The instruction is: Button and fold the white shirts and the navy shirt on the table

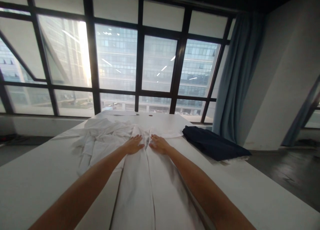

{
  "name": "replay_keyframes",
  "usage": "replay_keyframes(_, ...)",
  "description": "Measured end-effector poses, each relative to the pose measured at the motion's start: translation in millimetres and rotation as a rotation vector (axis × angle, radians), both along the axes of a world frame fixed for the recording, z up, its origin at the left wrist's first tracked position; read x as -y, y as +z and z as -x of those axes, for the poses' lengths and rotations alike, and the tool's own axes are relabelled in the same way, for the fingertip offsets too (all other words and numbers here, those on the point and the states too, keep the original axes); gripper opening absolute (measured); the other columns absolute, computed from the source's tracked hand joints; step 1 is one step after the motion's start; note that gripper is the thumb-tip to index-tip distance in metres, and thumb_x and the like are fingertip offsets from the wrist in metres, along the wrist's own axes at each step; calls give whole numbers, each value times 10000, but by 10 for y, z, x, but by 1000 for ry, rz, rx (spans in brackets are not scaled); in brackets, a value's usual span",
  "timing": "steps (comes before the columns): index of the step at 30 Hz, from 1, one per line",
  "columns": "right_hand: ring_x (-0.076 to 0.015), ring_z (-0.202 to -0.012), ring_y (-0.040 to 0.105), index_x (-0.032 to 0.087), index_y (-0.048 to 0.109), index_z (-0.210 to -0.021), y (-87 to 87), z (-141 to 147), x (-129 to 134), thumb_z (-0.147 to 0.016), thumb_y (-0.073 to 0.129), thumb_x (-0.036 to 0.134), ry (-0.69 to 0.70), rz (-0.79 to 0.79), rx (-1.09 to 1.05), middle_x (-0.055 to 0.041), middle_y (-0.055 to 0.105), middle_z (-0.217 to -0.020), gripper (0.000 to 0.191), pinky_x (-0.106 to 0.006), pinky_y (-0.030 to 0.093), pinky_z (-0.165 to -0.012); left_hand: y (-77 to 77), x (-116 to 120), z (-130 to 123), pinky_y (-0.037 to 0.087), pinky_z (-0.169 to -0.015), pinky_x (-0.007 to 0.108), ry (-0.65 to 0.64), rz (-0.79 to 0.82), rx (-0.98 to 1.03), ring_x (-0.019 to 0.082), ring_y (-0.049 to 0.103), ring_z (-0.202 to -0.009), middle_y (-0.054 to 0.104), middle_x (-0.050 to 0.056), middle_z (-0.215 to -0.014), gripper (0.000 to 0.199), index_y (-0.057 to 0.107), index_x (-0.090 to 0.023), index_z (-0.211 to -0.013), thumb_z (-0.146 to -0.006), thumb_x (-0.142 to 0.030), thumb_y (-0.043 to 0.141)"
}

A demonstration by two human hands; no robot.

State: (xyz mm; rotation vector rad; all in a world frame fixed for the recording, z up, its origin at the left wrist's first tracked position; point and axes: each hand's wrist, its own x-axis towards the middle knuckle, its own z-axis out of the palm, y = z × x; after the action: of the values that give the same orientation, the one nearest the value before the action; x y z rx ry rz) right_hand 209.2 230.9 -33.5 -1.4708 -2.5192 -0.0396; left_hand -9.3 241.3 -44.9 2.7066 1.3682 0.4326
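A long white garment (136,190), which looks like a shirt or coat with a front opening down its middle, lies spread on the white table (37,180). My left hand (133,145) rests flat on its upper left part, fingers stretched forward. Opposite it, my right hand (159,144) lies flat on the upper right part, close to the centre line. Both hands are open and press on the cloth without gripping it. The far end of the garment, just beyond my fingers, is partly hidden.
Crumpled white cloth (106,131) is heaped left of my left hand. A folded dark navy cloth (212,143) lies near the table's right edge, with some white fabric under it. Behind the table stand large windows (116,56) and a blue curtain (235,76).
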Motion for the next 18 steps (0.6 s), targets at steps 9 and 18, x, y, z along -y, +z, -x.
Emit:
replay_keyframes(9,-220,-1418,254,145,370,-1459,61,8,-1050,-982,326,446,-84,17,19,-125,297,-1530,566,-395,228,-1149,-55,-1126,97,176,-1159,431,112,-11,-133,257,149,-1456,201,160,-1565,680,282,-98,-1486,-954,-519,231)
replay_keyframes(18,-227,-1439,177,205,306,-1491,-180,-3,-1500,-960,261,554,-163,217,30,-63,209,-1572,637,-499,165,-1144,-210,-1688,148,281,-1124,421,178,-23,-132,226,337,-1390,376,94,-1512,529,414,-182,-1421,-969,-407,256)
